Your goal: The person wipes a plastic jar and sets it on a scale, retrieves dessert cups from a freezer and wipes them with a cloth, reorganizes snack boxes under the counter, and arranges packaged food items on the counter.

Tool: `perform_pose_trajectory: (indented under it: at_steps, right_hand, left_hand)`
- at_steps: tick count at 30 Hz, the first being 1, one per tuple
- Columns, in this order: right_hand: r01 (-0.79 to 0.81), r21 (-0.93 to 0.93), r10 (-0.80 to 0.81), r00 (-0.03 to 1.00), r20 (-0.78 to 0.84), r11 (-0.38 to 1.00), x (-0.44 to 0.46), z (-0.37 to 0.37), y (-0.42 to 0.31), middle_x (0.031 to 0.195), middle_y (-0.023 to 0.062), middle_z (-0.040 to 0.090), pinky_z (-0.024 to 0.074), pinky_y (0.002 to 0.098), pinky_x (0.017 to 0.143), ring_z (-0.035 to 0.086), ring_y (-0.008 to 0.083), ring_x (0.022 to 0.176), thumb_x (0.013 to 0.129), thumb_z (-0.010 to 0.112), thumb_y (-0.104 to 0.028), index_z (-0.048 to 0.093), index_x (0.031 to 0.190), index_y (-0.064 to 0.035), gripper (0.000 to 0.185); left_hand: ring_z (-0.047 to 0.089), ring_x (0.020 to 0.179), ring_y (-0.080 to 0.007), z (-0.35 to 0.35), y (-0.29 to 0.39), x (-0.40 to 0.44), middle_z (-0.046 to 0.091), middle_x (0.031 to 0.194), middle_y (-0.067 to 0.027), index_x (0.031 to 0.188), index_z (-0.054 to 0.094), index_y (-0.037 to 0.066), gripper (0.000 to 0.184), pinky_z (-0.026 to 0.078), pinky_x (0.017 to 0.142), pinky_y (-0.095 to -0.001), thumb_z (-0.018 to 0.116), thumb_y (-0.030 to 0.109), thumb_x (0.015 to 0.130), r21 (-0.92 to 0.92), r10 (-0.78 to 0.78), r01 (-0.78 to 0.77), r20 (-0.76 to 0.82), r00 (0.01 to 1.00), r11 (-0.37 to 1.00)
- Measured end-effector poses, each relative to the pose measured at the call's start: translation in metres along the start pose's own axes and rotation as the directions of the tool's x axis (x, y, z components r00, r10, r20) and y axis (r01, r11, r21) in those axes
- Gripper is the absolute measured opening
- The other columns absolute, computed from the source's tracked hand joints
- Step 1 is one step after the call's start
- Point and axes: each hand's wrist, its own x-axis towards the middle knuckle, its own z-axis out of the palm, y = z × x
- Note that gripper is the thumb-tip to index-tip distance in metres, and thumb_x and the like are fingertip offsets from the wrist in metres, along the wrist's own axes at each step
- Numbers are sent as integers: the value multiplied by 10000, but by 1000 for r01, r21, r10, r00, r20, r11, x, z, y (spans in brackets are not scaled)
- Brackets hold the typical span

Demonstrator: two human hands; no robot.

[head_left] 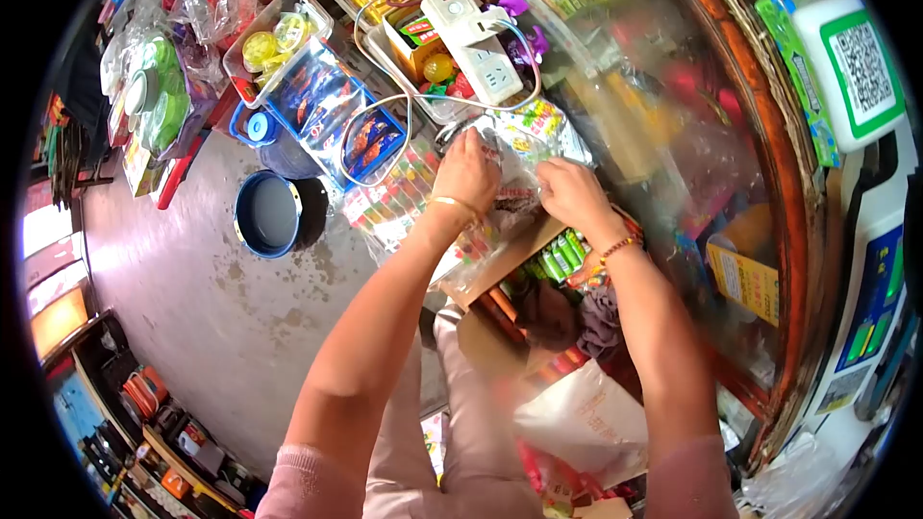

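Observation:
My left hand [467, 171], with a gold bangle at the wrist, is closed on the crinkled top of a clear plastic bag [514, 181]. At the other side of the bag, my right hand [571, 190] has its fingers drawn together on the plastic; a beaded bracelet circles that wrist. Small items with red, green and yellow colours [392, 194] show through clear wrapping left of my left hand. Just beyond both hands lies a shiny printed packet [550, 131]. My fingertips are partly hidden by the plastic.
A white power strip [471, 43] with a looping cable lies ahead. To the left are a blue-edged box of packets [332, 115] and a blue bucket [268, 214] on the floor. A wood-framed glass case [760, 135] stands right, beside a QR-code sign [859, 72].

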Motion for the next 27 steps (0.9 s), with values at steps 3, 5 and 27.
perform_pose_trajectory:
  at_steps: [3, 5, 27]
  right_hand:
    - [-32, -36, 36, 993, 116, 999, 1, -9, 6, 761, 198, 577, 450, 457, 670, 555, 397, 733, 671, 496, -37, 538, 702, 9, 70]
    - [-31, -42, 35, 994, 107, 999, 0, -11, 7, 752, 214, 583, 450, 464, 671, 564, 402, 724, 660, 488, -41, 549, 683, 10, 82]
    - [-66, 276, 18, 985, 172, 959, 45, 22, -109, 1251, 263, 420, 349, 387, 981, 404, 364, 1183, 805, 590, -259, 373, 1237, 75, 588]
  left_hand:
    - [407, 1136, -407, 9, 6, 21, 417, 1215, -286, 1291, 305, -63, 648, 346, 973, -406, 535, 307, 812, 76, -122, 115, 94, 988, 990]
    - [392, 1153, -408, -2, 22, 25, 422, 1221, -276, 1318, 293, -28, 735, 346, 971, -419, 588, 367, 773, 175, -150, 114, 209, 966, 978]
    - [435, 1136, -249, -68, -69, -159, 431, 1255, -107, 1251, 399, 37, 475, 352, 934, -367, 568, 129, 816, -448, -486, 259, -523, 700, 855]
